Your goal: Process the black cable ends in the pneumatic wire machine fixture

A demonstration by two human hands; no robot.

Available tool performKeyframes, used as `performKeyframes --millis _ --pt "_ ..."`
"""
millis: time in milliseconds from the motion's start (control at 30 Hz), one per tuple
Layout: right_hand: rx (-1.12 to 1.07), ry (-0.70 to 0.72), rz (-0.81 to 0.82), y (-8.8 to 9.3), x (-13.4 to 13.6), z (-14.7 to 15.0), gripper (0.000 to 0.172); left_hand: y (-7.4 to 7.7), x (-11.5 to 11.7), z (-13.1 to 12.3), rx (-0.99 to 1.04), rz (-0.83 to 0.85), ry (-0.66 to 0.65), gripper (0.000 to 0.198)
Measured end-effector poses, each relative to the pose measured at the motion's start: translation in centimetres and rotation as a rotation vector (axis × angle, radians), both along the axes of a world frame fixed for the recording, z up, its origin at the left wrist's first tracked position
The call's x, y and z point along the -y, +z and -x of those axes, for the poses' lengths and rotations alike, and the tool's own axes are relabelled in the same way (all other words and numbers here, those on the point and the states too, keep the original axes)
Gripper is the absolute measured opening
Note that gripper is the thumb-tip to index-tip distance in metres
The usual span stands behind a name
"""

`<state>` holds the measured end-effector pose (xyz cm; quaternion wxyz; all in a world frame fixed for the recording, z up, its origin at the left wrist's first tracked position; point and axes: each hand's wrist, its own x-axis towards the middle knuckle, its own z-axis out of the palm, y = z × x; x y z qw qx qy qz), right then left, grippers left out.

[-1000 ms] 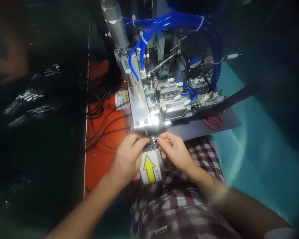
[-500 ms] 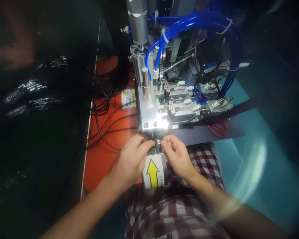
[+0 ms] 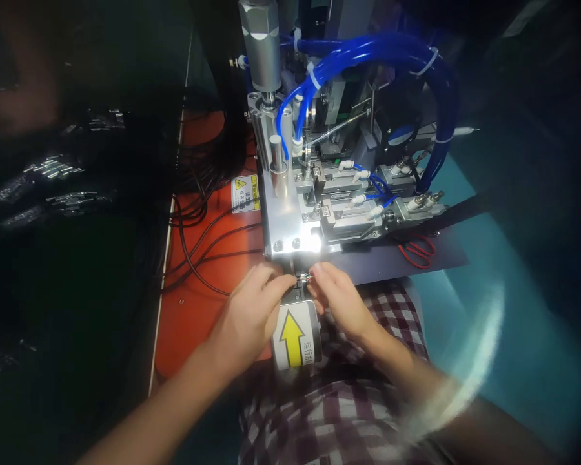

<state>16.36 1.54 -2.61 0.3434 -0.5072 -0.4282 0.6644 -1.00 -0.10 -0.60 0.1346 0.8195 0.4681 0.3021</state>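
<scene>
My left hand [image 3: 250, 314] and my right hand [image 3: 337, 296] meet fingertip to fingertip at the front edge of a metal machine [image 3: 295, 213]. Both pinch a tiny metal part [image 3: 304, 278] with thin wires, too small to name, held at the machine's front slot. Just below the fingers sits a white label with a yellow arrow [image 3: 295, 336] pointing toward the machine. Blue air hoses [image 3: 368, 51] loop over the machine's top.
An orange mat [image 3: 198, 303] with black cables [image 3: 198, 239] lies left of the machine. Red-handled scissors [image 3: 416, 252] rest on a dark sheet at the right. Shiny small parts [image 3: 53, 187] lie in the dark at far left, near a blurred hand of another person [image 3: 24, 103]. My checked shirt [image 3: 343, 400] fills the bottom.
Both hands stay pinched together at the same spot at the machine's front; only the camera has shifted slightly, and the fingers have edged a little closer to the slot.
</scene>
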Motion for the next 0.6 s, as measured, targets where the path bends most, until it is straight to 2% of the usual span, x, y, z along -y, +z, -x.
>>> performKeyframes --millis 167,333,467,600 --pt "-0.017 -0.101 -0.051 -0.2 0.0 1.0 0.029 0.1 0.0 0.0 0.006 0.009 -0.008 0.025" --pt "0.033 -0.145 -0.141 0.0 0.2 1.1 0.028 0.2 0.0 0.0 -0.009 0.007 -0.002 0.025" --pt "0.059 -0.156 -0.160 0.1 0.1 1.1 0.028 0.6 0.2 0.1 -0.168 -0.038 0.032 0.026" --pt "-0.031 -0.159 -0.054 0.2 0.1 1.2 0.031 1.3 0.4 0.0 -0.348 -0.053 0.065 0.027"
